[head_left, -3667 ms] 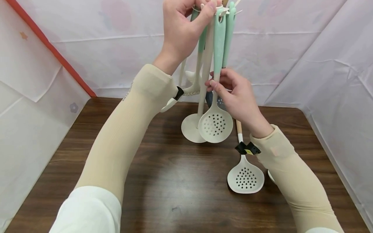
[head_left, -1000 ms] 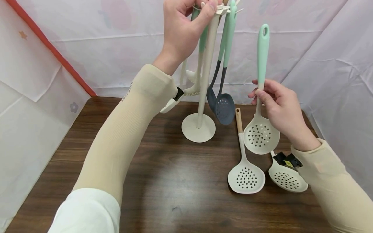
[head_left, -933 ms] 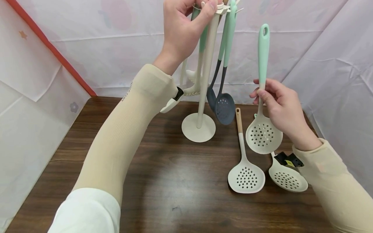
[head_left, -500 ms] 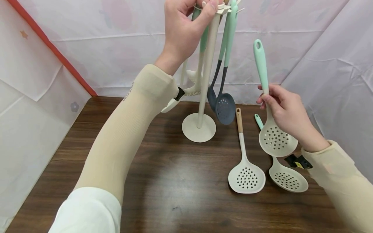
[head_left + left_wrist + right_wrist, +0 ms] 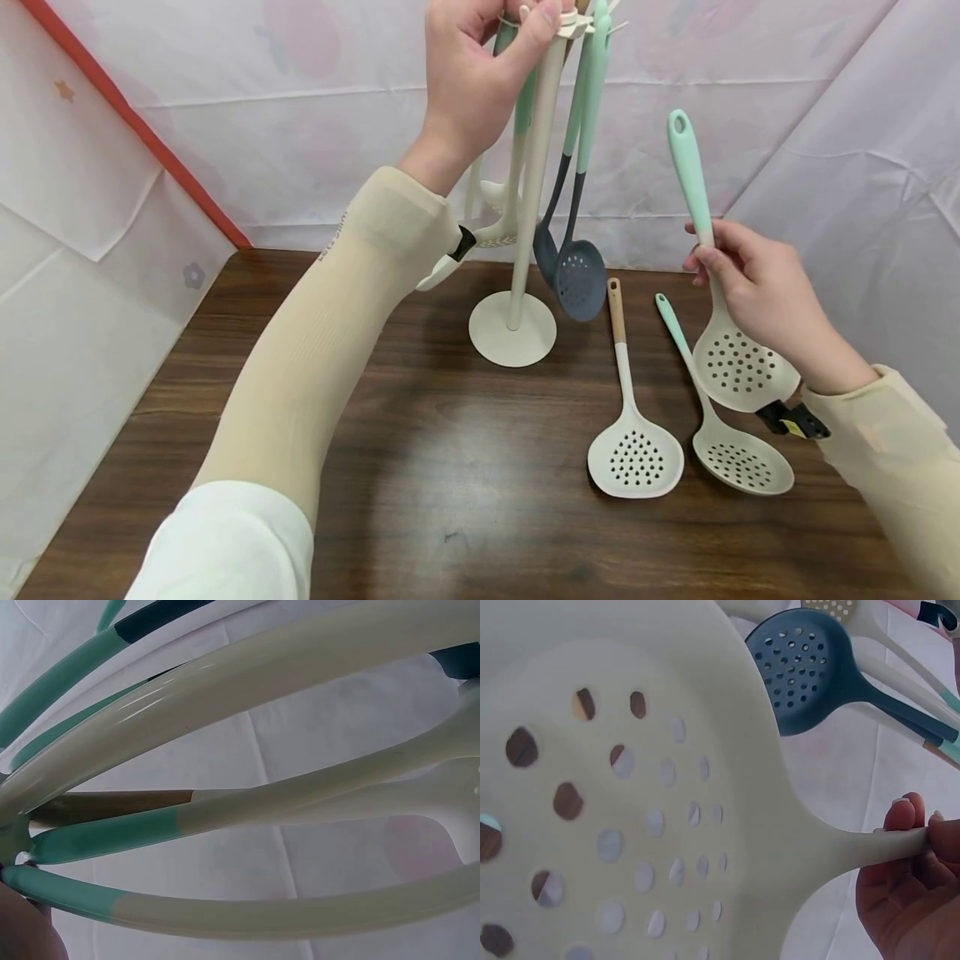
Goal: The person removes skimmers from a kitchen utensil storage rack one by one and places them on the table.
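Over the table's right side, at about three o'clock from the stand, the cream skimmer hangs in the air, held by the right hand. Its round, shallow bowl is pierced with many small holes and tilts toward the camera; a slim cream neck runs up into a mint-green handle with a hanging eye at the tip, leaning toward eleven o'clock. The fingers and thumb are curled round the neck, pinching it just above the bowl. Directly below lie two more perforated utensils on the dark wooden table: a mint-handled strainer spoon at six o'clock from the held bowl, and a wood-handled slotted spatula at about eight o'clock, side by side without touching. At nine o'clock stands the cream utensil stand on its round base, with a dark blue skimmer and pale ladles hanging from it. The left hand grips the stand's top, fingers wrapped about the hooks
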